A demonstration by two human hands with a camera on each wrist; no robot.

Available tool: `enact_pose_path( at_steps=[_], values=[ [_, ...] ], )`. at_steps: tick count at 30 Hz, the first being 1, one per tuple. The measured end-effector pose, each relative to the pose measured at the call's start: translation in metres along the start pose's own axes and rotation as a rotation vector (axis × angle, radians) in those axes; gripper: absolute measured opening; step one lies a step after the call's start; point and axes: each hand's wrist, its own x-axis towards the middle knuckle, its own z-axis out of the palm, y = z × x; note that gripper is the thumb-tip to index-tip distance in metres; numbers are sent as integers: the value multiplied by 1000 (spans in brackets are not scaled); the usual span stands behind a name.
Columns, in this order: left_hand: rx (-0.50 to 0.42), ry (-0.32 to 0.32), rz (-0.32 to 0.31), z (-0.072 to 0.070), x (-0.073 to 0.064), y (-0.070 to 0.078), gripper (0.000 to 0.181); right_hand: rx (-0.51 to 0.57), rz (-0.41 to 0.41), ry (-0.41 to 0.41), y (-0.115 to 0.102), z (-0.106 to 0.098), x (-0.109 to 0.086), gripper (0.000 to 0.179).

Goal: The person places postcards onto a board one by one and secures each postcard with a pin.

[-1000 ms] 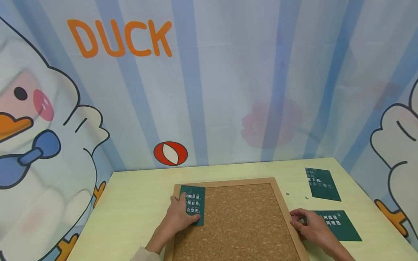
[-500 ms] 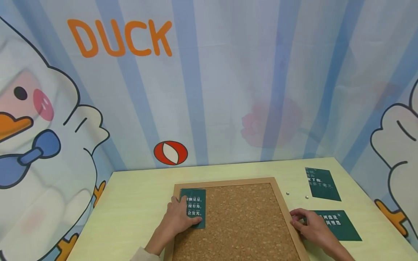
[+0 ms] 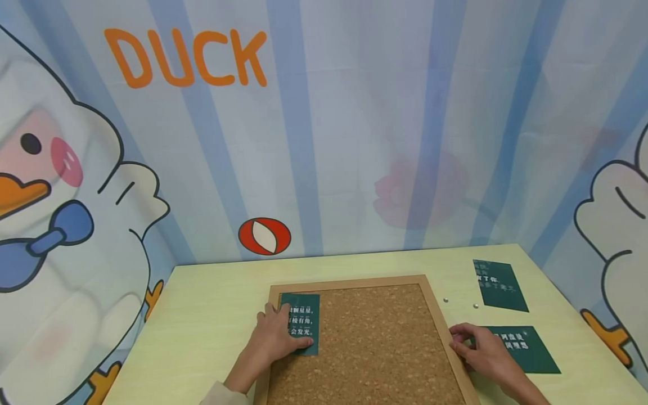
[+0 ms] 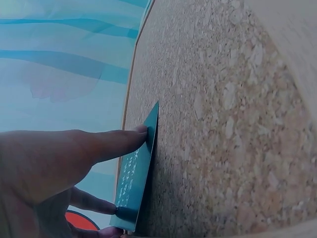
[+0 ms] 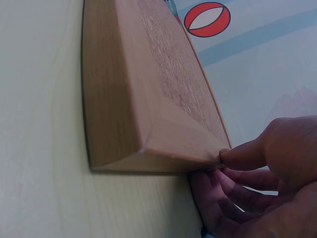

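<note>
My left hand (image 3: 270, 334) lies over the left side of a framed cork board (image 3: 377, 337). Its thumb and index finger press on the face of a dark green card (image 3: 313, 320) printed with white characters, at the board's upper left corner; the hand hides part of the card. In the left wrist view, the card (image 4: 133, 183) stands slightly off the cork along one edge. At the board's right side, my right hand (image 3: 481, 349) holds the wooden frame (image 5: 183, 153), thumb on its edge and curled fingers against its outer side.
Right of the board lie two more green cards, one farther back (image 3: 503, 287) and one (image 3: 536, 351) partly covered by the right hand. Two small silver pieces, a left one (image 3: 446, 300) and a right one (image 3: 476, 306), sit on the pale table (image 3: 212, 315). A printed curtain (image 3: 344, 140) hangs behind.
The green card under my left hand has shifted slightly down the board and a little right. The right hand has stayed at the frame.
</note>
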Motion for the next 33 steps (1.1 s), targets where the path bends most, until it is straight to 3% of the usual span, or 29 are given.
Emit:
enact_pose_path(
  at_steps=[26, 33],
  values=[
    [46, -7, -4, -2, 2, -5, 96, -5, -9, 6, -1, 0, -2, 30],
    [-2, -13, -11, -5, 1, -13, 89, -2, -13, 6, 0, 0, -2, 30]
  ],
)
